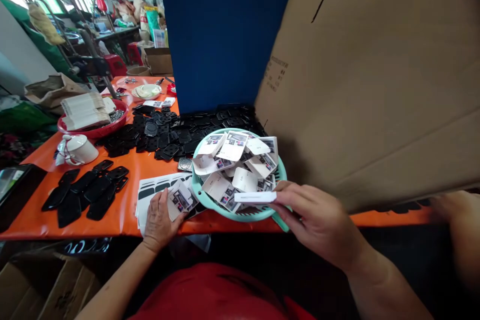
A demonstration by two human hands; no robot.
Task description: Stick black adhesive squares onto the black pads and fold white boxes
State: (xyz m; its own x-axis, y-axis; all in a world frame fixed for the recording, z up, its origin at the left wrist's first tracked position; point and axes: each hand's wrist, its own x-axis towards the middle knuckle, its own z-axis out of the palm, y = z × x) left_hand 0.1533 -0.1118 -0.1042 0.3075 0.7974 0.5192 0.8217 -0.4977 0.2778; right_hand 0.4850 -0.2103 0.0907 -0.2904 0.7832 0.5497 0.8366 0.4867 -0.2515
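Observation:
My right hand (318, 217) pinches the end of a thin white box (255, 197), seen edge-on over the near rim of the mint-green basket (243, 217). Several small white boxes (232, 146) with printed pictures are heaped loosely in that basket. Left of it, my left hand (161, 217) has its fingers and thumb around a printed small box (182, 199). Beneath this hand lie white sheets (144, 202) with black rounded shapes on them.
Black flat plates (93, 187) lie in piles on the orange table (33, 225). A white lidded pot (78, 149) and a red basket (95, 132) stand at left. A large cardboard sheet (375, 85) and a blue panel (225, 35) rise behind. Another person's arm (465, 230) shows at right.

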